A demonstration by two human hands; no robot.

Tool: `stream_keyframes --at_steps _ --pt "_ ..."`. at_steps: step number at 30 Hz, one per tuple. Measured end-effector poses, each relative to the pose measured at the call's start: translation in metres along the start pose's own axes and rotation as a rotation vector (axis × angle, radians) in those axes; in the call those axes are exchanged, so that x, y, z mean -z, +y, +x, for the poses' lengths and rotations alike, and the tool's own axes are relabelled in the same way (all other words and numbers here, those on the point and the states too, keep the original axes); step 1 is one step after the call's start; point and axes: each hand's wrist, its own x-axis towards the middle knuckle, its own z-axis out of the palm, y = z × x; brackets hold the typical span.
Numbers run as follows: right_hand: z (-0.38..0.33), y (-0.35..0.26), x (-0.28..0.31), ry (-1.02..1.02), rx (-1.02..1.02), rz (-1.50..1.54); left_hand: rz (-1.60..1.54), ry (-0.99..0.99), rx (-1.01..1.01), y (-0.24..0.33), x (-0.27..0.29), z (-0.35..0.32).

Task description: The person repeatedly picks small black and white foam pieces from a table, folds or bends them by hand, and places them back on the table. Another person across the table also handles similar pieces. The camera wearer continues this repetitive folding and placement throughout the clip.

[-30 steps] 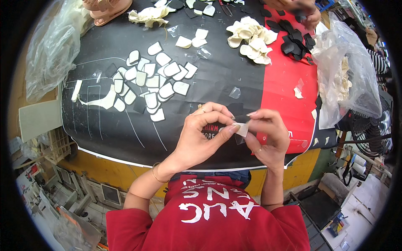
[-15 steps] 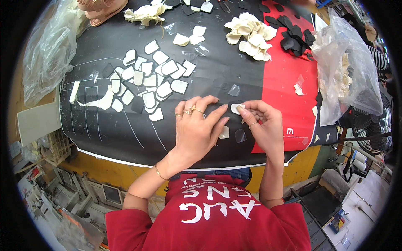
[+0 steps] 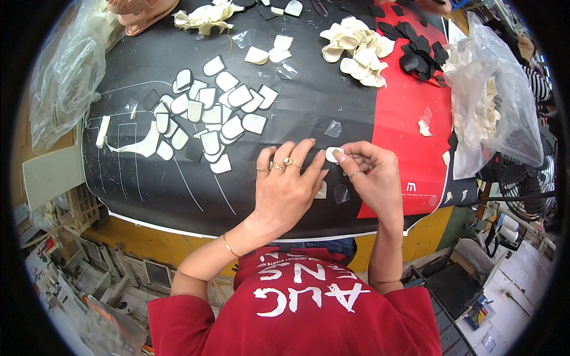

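Between thumb and fingers, my right hand (image 3: 375, 178) pinches a small white rounded patch (image 3: 331, 155) above the black sheet. My left hand (image 3: 288, 187), with rings on it, is palm down beside it. Its fingers are apart and nothing shows in them; the index fingertip comes close to the patch's left edge. Just below the fingertips are a cream scrap (image 3: 321, 190) and a clear film piece (image 3: 341, 194). Left of my hands lie several white patches with dark edges (image 3: 231, 127), spread loosely and partly overlapping.
The black sheet (image 3: 297, 118) borders a red section (image 3: 409, 160) at right. Farther back sit a cream patch pile (image 3: 356, 50) and black pieces (image 3: 418, 56). Plastic bags stand at the right (image 3: 496, 95) and left (image 3: 65, 83). A fan (image 3: 522, 187) is at far right.
My left hand has shifted slightly right, its fingers nearer the patch. My right hand keeps its pinch on the patch and has barely moved.
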Motion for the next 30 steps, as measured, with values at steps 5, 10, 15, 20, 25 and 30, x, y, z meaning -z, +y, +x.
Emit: stream_keyframes --at_steps 5,10,15,20,25,30 --pt "-0.003 -0.001 -0.006 0.066 0.049 -0.022 0.036 -0.002 0.001 0.002 0.0 0.0" --pt "-0.005 -0.004 -0.008 0.097 0.053 -0.037 0.033 -0.017 0.004 0.003 0.0 -0.001" --pt "-0.005 -0.003 -0.01 0.118 0.058 -0.045 -0.008 -0.016 0.007 0.002 0.002 0.0" --pt "-0.007 -0.002 -0.015 0.157 0.131 -0.109 0.046 -0.066 -0.051 0.001 0.003 0.004" --pt "-0.01 -0.001 -0.024 0.354 0.234 -0.445 0.086 -0.104 -0.07 0.001 0.003 0.006" --pt "-0.004 0.006 -0.033 0.5 0.265 -0.58 0.103 -0.113 -0.087 0.002 0.004 0.006"
